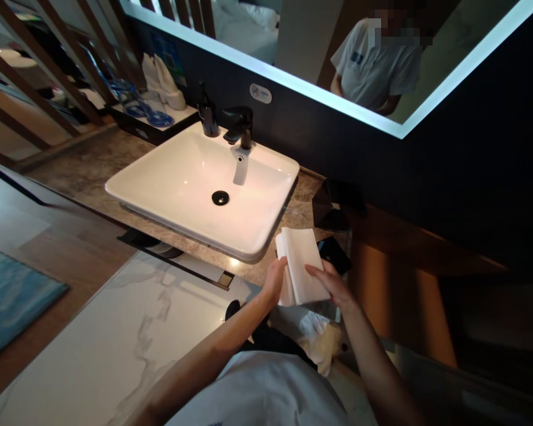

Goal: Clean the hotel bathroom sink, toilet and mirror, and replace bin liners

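In front of me, both hands grip a stack of folded white tissues (308, 260), held over the counter's front edge near the basin's right corner. My left hand (276, 278) is closed on its left side, thumb on top. On the right side, my right hand (331, 283) pinches the stack with the thumb across its face. Just behind the right hand lies a dark flat object (334, 253), partly covered. A black box (329, 207) stands farther back on the counter.
A white basin (177, 204) with a black faucet (244, 127) and a dark soap bottle (208, 115) sits on the stone counter (89, 160). Glasses (153, 112) and rolled white towels (160, 77) occupy a tray at left. A lit mirror (302, 83) hangs above. Below, pale cloth (322, 340) hangs beside me.
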Action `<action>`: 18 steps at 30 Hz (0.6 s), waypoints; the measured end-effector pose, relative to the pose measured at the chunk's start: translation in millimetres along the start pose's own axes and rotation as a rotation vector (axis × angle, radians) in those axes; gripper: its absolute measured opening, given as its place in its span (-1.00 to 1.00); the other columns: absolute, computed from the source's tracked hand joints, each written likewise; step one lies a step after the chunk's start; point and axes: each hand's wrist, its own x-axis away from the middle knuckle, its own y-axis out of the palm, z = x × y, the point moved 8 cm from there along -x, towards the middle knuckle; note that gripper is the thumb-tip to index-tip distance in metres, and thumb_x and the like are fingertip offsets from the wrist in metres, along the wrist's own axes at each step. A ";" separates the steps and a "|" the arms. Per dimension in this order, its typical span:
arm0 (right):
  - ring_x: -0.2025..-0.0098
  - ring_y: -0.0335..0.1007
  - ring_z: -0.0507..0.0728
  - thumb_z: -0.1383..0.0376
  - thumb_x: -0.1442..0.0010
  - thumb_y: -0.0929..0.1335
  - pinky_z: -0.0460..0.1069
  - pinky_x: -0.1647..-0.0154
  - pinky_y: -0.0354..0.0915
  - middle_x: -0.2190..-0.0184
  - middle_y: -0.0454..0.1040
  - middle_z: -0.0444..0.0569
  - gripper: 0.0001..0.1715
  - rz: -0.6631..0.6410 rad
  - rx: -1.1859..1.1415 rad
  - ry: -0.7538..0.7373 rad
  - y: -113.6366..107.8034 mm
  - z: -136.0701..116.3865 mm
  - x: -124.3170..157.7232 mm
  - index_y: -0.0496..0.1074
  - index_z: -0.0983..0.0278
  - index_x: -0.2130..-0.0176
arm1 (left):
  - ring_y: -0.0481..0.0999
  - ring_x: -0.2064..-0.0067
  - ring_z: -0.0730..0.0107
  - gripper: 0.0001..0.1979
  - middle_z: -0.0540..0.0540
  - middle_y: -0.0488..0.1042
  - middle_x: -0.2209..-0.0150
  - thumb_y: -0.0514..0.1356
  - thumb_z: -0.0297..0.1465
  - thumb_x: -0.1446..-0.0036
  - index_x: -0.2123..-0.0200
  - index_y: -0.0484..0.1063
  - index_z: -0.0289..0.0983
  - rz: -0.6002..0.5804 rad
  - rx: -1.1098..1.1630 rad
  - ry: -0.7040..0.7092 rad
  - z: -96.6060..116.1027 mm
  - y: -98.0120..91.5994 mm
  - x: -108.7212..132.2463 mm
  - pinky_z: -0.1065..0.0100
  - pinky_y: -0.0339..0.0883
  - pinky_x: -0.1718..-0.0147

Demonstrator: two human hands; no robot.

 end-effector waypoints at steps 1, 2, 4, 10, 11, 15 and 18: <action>0.23 0.48 0.16 -0.01 0.05 0.48 -0.04 0.30 0.35 0.17 0.56 0.03 -0.32 0.017 0.034 -0.013 1.3 -1.4 0.0 0.43 0.32 0.03 | 0.50 0.39 0.23 -0.62 -0.15 0.55 0.44 0.15 -0.19 -0.04 0.26 0.51 -0.40 0.002 0.002 0.007 -0.3 -2.6 -2.2 0.32 0.36 0.42; 0.18 0.48 0.18 -0.02 0.04 0.47 -0.02 0.26 0.37 0.12 0.54 0.05 -0.27 0.058 0.073 -0.035 0.4 -3.3 0.0 0.40 0.32 -0.01 | 0.51 0.37 0.22 -0.62 -0.15 0.55 0.43 0.16 -0.18 -0.03 0.28 0.51 -0.40 0.009 0.000 0.018 -0.1 -5.3 -4.5 0.32 0.36 0.41; 0.04 0.44 0.22 -0.03 0.08 0.48 0.01 0.14 0.38 0.00 0.48 0.09 -0.12 0.196 0.134 -0.092 -7.4 -7.8 1.6 0.29 0.30 -0.13 | 0.52 0.29 0.19 -0.62 -0.16 0.56 0.39 0.20 -0.17 0.03 0.32 0.51 -0.40 0.022 0.009 0.030 0.6 -9.4 -8.8 0.32 0.37 0.34; 0.03 0.47 0.24 -0.07 0.02 0.46 0.06 0.11 0.41 0.01 0.50 0.09 -0.24 0.000 -0.154 0.089 7.5 15.8 14.0 0.36 0.27 -0.06 | 0.53 0.14 0.04 -0.36 -0.24 0.58 0.29 0.16 0.06 -0.02 0.11 0.50 -0.41 -0.289 0.162 -0.184 5.0 14.2 -2.6 0.18 0.42 0.16; 0.07 0.49 0.24 -0.06 0.02 0.46 0.06 0.13 0.42 0.04 0.52 0.09 -0.25 -0.026 -0.205 0.121 11.8 19.7 17.0 0.38 0.28 -0.04 | 0.54 0.13 0.03 -0.30 -0.25 0.58 0.28 0.10 0.12 -0.05 0.07 0.49 -0.40 -0.330 0.159 -0.217 7.5 17.5 0.7 0.17 0.42 0.15; 0.10 0.50 0.22 0.01 0.02 0.49 0.07 0.07 0.41 0.07 0.54 0.03 -0.25 -0.008 -0.307 0.026 26.2 12.0 19.2 0.36 0.25 -0.10 | 0.54 0.11 0.07 -0.32 -0.22 0.58 0.21 0.11 0.10 -0.12 -0.03 0.45 -0.36 -0.258 0.001 -0.122 23.2 13.6 3.3 0.20 0.43 0.16; 0.06 0.49 0.21 0.03 -0.01 0.47 0.06 0.06 0.40 0.04 0.52 0.02 -0.24 0.030 -0.313 -0.065 33.3 -2.8 19.1 0.32 0.19 -0.15 | 0.54 0.13 0.09 -0.35 -0.22 0.57 0.20 0.20 0.02 -0.09 -0.04 0.42 -0.40 -0.177 -0.024 -0.042 27.2 11.0 2.5 0.21 0.43 0.17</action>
